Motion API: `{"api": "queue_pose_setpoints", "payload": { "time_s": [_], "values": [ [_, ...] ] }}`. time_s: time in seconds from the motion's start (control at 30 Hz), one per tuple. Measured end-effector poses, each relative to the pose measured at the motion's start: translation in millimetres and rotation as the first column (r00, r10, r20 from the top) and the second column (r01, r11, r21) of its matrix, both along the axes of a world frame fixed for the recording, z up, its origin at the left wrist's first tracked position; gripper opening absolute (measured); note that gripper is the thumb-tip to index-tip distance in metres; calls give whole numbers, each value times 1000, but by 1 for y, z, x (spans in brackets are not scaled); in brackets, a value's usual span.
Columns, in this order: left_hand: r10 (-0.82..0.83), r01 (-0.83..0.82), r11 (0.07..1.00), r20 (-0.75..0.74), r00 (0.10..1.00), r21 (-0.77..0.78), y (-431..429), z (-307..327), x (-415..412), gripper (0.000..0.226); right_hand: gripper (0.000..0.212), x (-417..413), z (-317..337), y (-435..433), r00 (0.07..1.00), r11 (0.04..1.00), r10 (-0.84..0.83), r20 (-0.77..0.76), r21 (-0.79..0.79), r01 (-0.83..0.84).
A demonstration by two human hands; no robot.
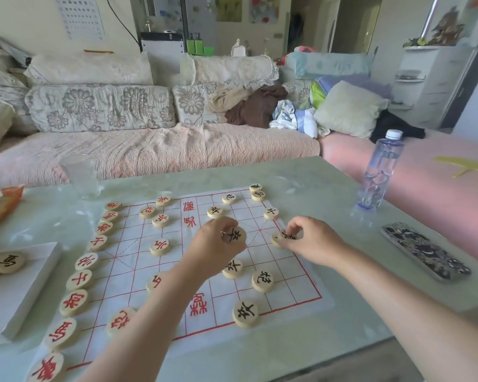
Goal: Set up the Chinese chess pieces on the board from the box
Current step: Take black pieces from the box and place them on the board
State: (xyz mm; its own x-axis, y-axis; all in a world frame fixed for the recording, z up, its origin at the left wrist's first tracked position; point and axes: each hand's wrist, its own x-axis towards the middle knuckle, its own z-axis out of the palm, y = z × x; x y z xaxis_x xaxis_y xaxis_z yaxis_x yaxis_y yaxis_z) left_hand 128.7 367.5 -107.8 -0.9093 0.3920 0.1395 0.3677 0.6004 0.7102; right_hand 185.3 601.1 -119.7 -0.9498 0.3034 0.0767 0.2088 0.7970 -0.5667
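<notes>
A white paper chess board point(260, 244) with red lines lies on the table. Red-lettered wooden pieces point(80, 279) stand in a row down its left edge, with more one and two columns in. Black-lettered pieces point(262, 281) are scattered over the right half. My left hand point(218, 246) pinches a black-lettered piece point(233, 234) just above the board's middle. My right hand point(312, 241) grips another black-lettered piece point(283, 237) at the board's right edge. The white box point(20, 293) sits at left, holding two black-lettered pieces point(3, 263).
A water bottle point(378, 172) stands at the table's far right, and a patterned phone point(425, 250) lies nearer on the right. A clear glass point(80, 175) stands behind the board. An orange packet point(3, 205) lies at far left. A sofa runs behind the table.
</notes>
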Motion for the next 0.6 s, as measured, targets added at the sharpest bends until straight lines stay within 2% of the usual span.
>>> {"api": "queue_pose_setpoints", "payload": {
  "time_s": [0.1,0.3,0.4,0.43,0.5,0.6],
  "values": [
    [14,-13,1000,39,999,-26,14,-2,3,42,36,8,-6,10,999,999,-10,33,37,9],
    [-14,16,999,43,999,-48,26,-16,5,45,20,16,-18,13,997,987,25,67,159,-35],
    [-40,41,997,13,999,-70,24,-18,8,47,27,12,-13,6,1000,977,-3,6,213,2],
    [-46,46,996,1,999,-71,23,-18,8,48,27,10,-10,1,1000,984,-1,-26,176,5],
    [-47,46,997,-20,999,-65,20,-19,6,50,18,5,-2,-14,996,999,49,-81,3,-49],
    [-30,29,999,-34,999,-45,15,-18,4,49,17,-2,5,-43,987,945,126,-99,-290,-150]
  ]
}}
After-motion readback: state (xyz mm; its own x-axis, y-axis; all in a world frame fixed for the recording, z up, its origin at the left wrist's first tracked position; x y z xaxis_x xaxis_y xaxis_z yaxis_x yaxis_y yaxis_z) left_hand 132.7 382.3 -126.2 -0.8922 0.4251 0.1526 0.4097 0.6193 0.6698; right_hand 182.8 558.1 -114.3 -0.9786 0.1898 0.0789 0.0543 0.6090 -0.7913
